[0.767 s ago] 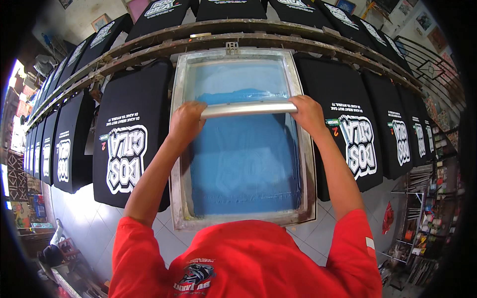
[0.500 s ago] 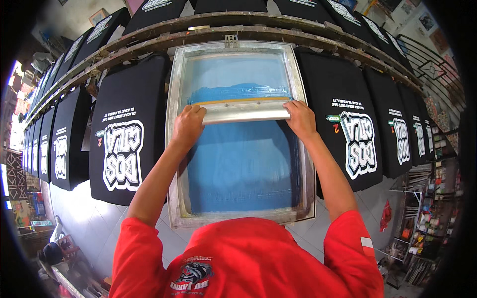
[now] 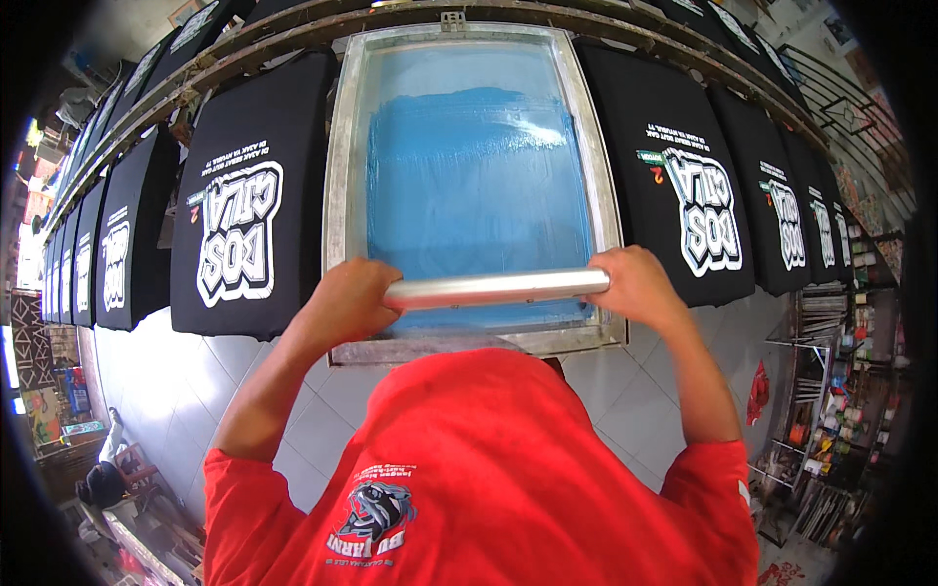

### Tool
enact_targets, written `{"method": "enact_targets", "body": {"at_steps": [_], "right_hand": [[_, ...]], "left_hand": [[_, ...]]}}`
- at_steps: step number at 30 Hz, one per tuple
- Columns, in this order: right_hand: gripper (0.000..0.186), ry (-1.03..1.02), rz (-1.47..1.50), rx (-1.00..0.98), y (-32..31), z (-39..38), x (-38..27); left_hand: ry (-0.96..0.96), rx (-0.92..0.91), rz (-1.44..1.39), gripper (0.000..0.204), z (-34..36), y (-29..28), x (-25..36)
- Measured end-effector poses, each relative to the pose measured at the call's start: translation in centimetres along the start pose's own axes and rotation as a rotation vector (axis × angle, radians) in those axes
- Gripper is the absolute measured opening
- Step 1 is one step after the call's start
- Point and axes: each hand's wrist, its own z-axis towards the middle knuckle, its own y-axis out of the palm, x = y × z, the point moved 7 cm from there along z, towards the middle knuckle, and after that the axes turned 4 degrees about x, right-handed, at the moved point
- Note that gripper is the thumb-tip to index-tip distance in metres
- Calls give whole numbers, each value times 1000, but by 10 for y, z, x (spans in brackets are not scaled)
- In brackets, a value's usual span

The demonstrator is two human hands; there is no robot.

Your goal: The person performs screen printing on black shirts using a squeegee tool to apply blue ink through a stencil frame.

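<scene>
A screen printing frame [image 3: 344, 176] with a blue mesh [image 3: 469, 186] lies in front of me. Across the near part of its mesh rests a long silver squeegee [image 3: 498, 289]. My left hand [image 3: 354, 298] is closed round the squeegee's left end, and my right hand [image 3: 637, 283] grips the right end. Wet shine shows on the mesh beyond the squeegee. The blade's lower edge is hidden under the handle. At the frame's far edge sits a metal hinge clamp [image 3: 453, 20].
Black shirts with white lettering lie stretched on boards to the left [image 3: 244, 195] and right [image 3: 674, 166], in rows. Wooden rails [image 3: 264, 44] run behind the frame. A rack of containers [image 3: 831, 391] stands at right. Grey tiled floor [image 3: 156, 391] shows below.
Both hands have pulled the squeegee toward me, from the far part of the mesh to its near part. The view has shifted, so the frame appears higher.
</scene>
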Motion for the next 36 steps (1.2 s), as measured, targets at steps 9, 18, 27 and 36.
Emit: {"method": "enact_targets", "body": {"at_steps": [9,18,27,36], "right_hand": [[20,-8,-40,198,22,-29,-1],[30,-59,-143,488,16,-46,-11],[30,-24,-91,322,48,-90,-19],[24,-138,-34,362,49,-87,-23]], "left_hand": [[48,187,61,12,-22,21,4],[136,496,176,28,-44,12,18],[191,344,46,34,-71,38,25],[199,295,125,22,-68,50,21]]}}
